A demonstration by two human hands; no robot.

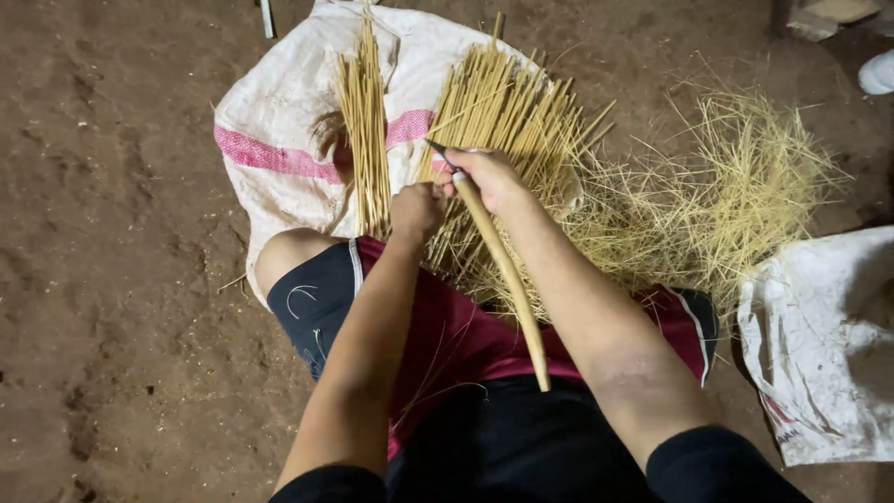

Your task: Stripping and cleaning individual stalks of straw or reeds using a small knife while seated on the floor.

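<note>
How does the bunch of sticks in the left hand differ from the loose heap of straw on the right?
The held stick bundle is straight, even and tightly gathered, standing upright from the left hand. The straw heap is thin, tangled and spread out on the dirt floor. The bundle lies over a white sack; the heap lies mostly on bare ground. Both are pale yellow.

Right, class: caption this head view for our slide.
Seated on dirt, left hand grips sticks; right hand holds a long-handled knife.

A long wooden-handled knife (pixel 503 270) slants across the lap, dark blade tip up by the fanned bundle of thin yellow sticks (pixel 494 121) on the white sack (pixel 279 102)
</note>
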